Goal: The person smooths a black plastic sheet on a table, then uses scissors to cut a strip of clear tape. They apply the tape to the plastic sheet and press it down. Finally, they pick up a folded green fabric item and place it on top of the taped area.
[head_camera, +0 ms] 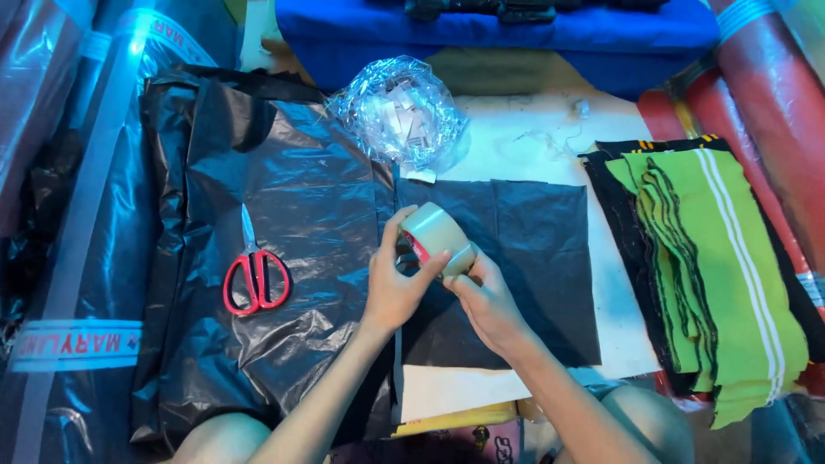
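the left hand grips a roll of clear packing tape, thumb up along its near side and fingers curled over the rim, a bit of red showing at the roll's core; the right hand closes on the same roll from below and to the right, its fingertips pinched at the roll's lower edge; the two hands touch each other there; the roll is held up just above a flat, folded black plastic sheet that lies on a white surface; to the left spreads a large crumpled black plastic bag, and on it lie red-handled scissors, blades pointing away from the person, well apart from the hands; beyond the folded sheet sits a clear plastic bag of small white pieces, touching the black bag's edge; to the right, a stack of green ribbed fabric strips with white stripes rests on black cloth, near but apart from the sheet; a blue cloth-covered block lies at the far side; rolls wrapped in plastic stand at both edges, the one on the right red; the person's bare knees show at the bottom.
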